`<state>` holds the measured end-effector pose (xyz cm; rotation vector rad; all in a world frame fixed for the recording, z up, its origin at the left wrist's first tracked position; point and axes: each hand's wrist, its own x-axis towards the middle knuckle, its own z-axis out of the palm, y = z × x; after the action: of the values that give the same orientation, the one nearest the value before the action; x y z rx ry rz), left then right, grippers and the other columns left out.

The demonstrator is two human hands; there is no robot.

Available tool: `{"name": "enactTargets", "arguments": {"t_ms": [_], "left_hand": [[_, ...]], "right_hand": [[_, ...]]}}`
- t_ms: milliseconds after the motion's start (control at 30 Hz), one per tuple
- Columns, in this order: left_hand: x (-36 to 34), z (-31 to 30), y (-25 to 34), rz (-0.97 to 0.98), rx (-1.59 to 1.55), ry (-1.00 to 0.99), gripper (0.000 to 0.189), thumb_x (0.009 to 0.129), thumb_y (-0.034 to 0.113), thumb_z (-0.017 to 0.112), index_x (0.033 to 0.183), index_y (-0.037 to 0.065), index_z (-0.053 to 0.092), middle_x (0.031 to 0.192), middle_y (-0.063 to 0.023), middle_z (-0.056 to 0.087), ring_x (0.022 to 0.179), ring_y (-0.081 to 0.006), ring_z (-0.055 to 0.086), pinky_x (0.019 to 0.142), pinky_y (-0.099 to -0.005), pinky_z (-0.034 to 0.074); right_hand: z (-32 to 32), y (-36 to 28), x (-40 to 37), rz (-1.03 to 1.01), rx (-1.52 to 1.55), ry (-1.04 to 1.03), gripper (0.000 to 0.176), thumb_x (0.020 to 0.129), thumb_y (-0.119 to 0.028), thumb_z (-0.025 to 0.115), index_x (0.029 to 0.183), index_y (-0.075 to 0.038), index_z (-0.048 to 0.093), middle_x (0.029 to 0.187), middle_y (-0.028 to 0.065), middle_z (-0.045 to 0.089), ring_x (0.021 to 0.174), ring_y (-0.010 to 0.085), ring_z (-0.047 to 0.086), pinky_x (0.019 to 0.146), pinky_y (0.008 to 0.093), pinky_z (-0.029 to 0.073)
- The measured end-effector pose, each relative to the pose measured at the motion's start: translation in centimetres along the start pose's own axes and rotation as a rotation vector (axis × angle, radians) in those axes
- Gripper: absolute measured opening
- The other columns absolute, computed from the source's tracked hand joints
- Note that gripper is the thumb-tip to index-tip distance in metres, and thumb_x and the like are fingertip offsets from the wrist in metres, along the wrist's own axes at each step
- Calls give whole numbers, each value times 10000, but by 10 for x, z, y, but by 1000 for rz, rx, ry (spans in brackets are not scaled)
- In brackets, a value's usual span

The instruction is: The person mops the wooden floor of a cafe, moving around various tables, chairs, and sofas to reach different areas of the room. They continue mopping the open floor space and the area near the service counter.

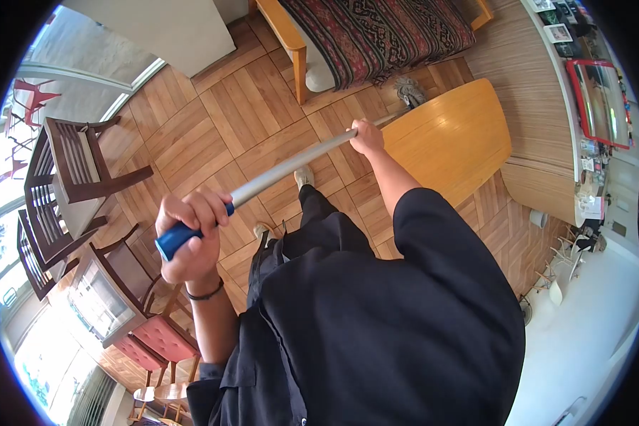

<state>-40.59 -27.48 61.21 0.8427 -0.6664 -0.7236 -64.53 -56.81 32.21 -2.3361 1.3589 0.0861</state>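
Observation:
A mop with a long silver pole (291, 165) slants across the view from lower left to upper right. Around its blue end grip (175, 240) my left hand (194, 231) is closed, with a dark band on the wrist. Farther along, my right hand (366, 137) is wrapped round the pole. The grey, shaggy mop head (410, 92) rests at floor level between a wooden table and a cloth-covered seat. Part of the pole's far end passes close to the table's edge.
The low wooden table (447, 135) stands right of the pole. A seat with patterned cloth (376, 39) is at the top. Dark slatted chairs (78, 160) and a red-backed chair (165, 337) line the left. My shoes (304, 176) stand on the parquet floor (238, 117).

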Motion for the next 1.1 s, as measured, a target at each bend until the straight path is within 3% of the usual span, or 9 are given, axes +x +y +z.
{"name": "enactTargets", "arguments": {"t_ms": [133, 400, 567, 600, 667, 700, 800, 900, 1100], "left_hand": [[-58, -32, 52, 68, 56, -37, 250, 707, 218, 623, 818, 77, 450, 593, -69, 452, 609, -239, 509, 775, -457, 444], [-221, -123, 239, 300, 334, -45, 249, 789, 270, 596, 778, 132, 389, 557, -1, 400, 561, -185, 445, 715, -389, 369], [-344, -183, 384, 383, 532, -10, 281, 882, 294, 506, 678, 152, 375, 606, 3, 405, 614, -155, 377, 683, -356, 277], [-364, -195, 412, 361, 471, -26, 304, 911, 286, 483, 660, 149, 380, 624, 2, 405, 633, -151, 354, 678, -354, 264], [-388, -195, 422, 594, -1078, -103, 336, 834, 158, 598, 501, 171, 551, 451, -26, 506, 453, -174, 550, 448, -333, 429], [-384, -181, 423, 635, -1061, -93, 330, 840, 169, 591, 513, 169, 547, 457, -24, 504, 456, -173, 547, 452, -334, 427], [-376, -117, 410, 596, 174, -88, 313, 857, 202, 571, 548, 164, 537, 478, -19, 499, 465, -170, 537, 466, -339, 421], [-375, -62, 386, 592, 322, -188, 302, 875, 235, 551, 583, 159, 526, 498, -14, 494, 474, -167, 528, 481, -344, 415], [-391, 24, 350, 581, 412, -300, 298, 910, 301, 511, 653, 150, 504, 539, -5, 484, 492, -161, 508, 509, -355, 404]], "right_hand": [[40, -37, -48, -172, 89, 71, 309, 920, -354, 608, 823, -62, 637, 913, 159, 651, 951, 366, 615, 798, 487, 501], [84, -237, -205, -386, 297, 81, 186, 866, -287, 654, 819, -115, 705, 854, 149, 679, 934, 341, 631, 771, 469, 513], [117, -343, -311, -595, 427, -139, 154, 795, -300, 687, 807, -151, 724, 831, 125, 693, 847, 341, 661, 746, 476, 521], [130, -358, -325, -679, 337, -115, 150, 775, -294, 690, 796, -149, 721, 815, 123, 693, 847, 342, 664, 728, 489, 526], [129, -386, -349, -755, 216, -319, 179, 779, -298, 654, 778, -122, 686, 827, 134, 702, 899, 343, 683, 761, 553, 528], [131, -395, -357, -789, 200, -439, 202, 778, -307, 642, 787, -107, 673, 832, 139, 705, 915, 345, 689, 785, 596, 522], [133, -402, -379, -872, 182, -371, 273, 771, -333, 634, 850, -73, 654, 840, 147, 709, 928, 341, 698, 852, 703, 460], [140, -387, -384, -932, 209, -292, 360, 766, -366, 639, 915, -38, 638, 851, 147, 709, 924, 335, 700, 869, 747, 415], [104, -321, -396, -850, 312, -293, 243, 813, -317, 624, 944, -113, 641, 915, 112, 708, 970, 314, 686, 897, 661, 433]]}}
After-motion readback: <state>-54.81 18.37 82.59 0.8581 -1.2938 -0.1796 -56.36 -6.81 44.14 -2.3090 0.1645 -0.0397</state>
